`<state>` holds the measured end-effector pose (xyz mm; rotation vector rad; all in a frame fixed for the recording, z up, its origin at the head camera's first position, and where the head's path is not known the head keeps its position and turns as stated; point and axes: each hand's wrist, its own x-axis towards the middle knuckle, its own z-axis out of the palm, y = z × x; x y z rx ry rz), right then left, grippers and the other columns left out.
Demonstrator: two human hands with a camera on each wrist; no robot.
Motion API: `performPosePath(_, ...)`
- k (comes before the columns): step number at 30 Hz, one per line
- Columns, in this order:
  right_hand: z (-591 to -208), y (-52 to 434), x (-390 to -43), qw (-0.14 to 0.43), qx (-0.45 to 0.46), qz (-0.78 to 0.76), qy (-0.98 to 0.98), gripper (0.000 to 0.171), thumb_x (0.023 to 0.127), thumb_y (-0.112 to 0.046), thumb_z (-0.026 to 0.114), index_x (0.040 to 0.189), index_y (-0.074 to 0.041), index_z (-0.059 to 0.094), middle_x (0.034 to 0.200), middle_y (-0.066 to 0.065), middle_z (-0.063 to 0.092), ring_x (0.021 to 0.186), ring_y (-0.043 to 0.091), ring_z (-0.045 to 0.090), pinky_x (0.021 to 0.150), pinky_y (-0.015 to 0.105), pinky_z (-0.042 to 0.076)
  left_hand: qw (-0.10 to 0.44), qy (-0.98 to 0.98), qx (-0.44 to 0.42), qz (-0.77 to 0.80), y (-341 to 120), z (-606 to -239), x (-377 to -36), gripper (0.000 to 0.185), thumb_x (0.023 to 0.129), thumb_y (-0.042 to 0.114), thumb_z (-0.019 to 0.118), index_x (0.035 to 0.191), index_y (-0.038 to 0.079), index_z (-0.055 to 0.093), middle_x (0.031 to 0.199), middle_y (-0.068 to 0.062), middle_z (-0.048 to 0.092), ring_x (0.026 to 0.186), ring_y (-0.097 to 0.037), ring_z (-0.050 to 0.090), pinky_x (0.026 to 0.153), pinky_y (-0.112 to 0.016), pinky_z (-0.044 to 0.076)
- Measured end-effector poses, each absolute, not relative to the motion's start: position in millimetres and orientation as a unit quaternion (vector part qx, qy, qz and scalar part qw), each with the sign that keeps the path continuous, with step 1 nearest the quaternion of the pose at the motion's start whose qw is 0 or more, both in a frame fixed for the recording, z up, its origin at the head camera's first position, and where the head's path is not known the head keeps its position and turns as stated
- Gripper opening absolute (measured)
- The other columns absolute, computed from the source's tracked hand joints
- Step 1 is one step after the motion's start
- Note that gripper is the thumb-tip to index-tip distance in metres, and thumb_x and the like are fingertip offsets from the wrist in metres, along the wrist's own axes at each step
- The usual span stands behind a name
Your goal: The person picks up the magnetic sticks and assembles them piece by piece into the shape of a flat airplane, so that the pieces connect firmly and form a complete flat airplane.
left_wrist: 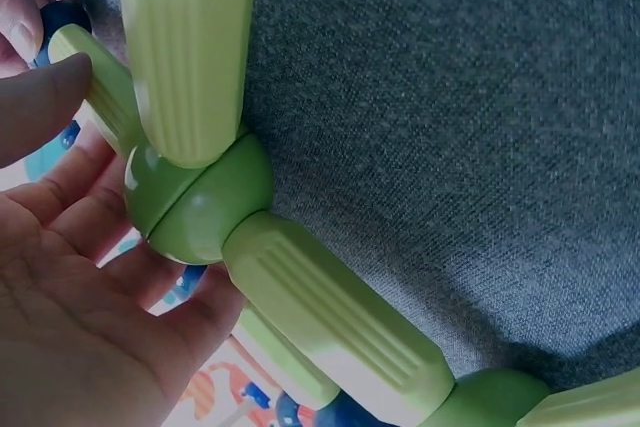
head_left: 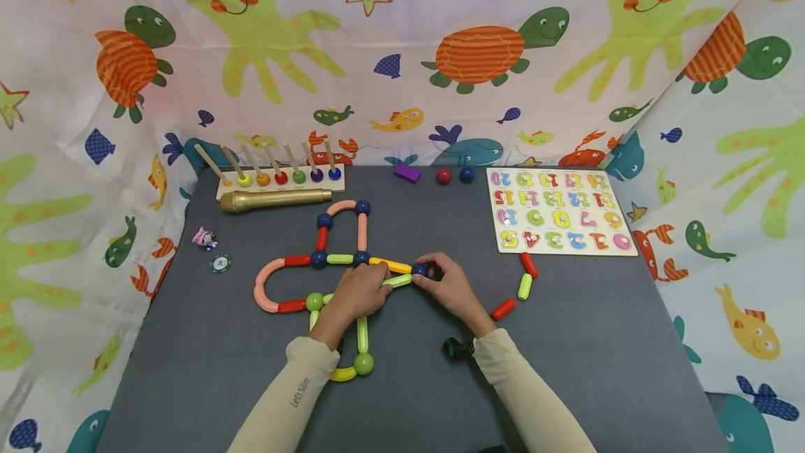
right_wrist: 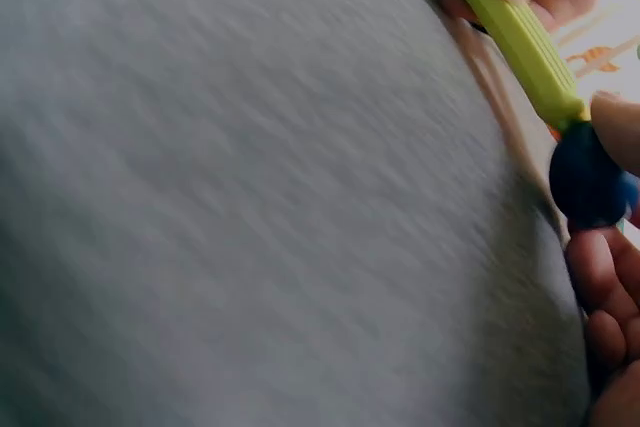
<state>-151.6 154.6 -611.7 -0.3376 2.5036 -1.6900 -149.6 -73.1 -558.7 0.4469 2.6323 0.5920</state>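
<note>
A flat figure of magnetic sticks and balls lies on the grey table. My left hand (head_left: 358, 291) pinches a light green magnetic stick (head_left: 398, 280), its thumb on top and its fingers beneath. In the left wrist view those fingers curl under a green ball (left_wrist: 200, 209) at the stick's near end. My right hand (head_left: 451, 286) holds a dark blue ball (head_left: 420, 270) between thumb and fingers. The green stick's far end meets this ball, as the right wrist view shows. An orange-yellow stick (head_left: 390, 265) runs from another blue ball (head_left: 361, 259) to the held one.
Loose red sticks (head_left: 503, 310) and a green one (head_left: 525, 286) lie right of my right hand. Farther back are a number board (head_left: 566, 252), a red ball (head_left: 443, 175), a purple block (head_left: 407, 173), a peg stand (head_left: 339, 172) and a gold microphone (head_left: 277, 200).
</note>
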Motion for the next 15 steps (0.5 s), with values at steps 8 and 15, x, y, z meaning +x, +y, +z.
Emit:
performPosePath(8, -612, 150, -139, 0.023, -0.103, -0.543, 0.833, 0.035, 0.093, -0.010, 0.086, 0.125, -0.004, 0.071, 0.105, 0.008, 0.063, 0.086, 0.020, 0.061, 0.078, 0.030, 0.048, 0.202, 0.941, 0.158, 0.219, -73, -556, -149, 0.013, 0.106, 0.024, 0.071, 0.110, 0.012, 0.066, 0.093, 0.001, 0.063, 0.090, -0.024, 0.058, 0.090, -0.052, 0.047)
performPosePath(15, -614, 158, -141, 0.044, -0.126, -0.549, 0.825, 0.039, 0.092, -0.005, 0.084, 0.129, -0.004, 0.071, 0.105, 0.007, 0.064, 0.088, 0.023, 0.063, 0.079, 0.031, 0.046, 0.207, 0.941, 0.155, 0.216, -74, -554, -148, 0.017, 0.106, 0.025, 0.071, 0.115, 0.011, 0.068, 0.102, -0.001, 0.067, 0.093, -0.025, 0.059, 0.094, -0.052, 0.048)
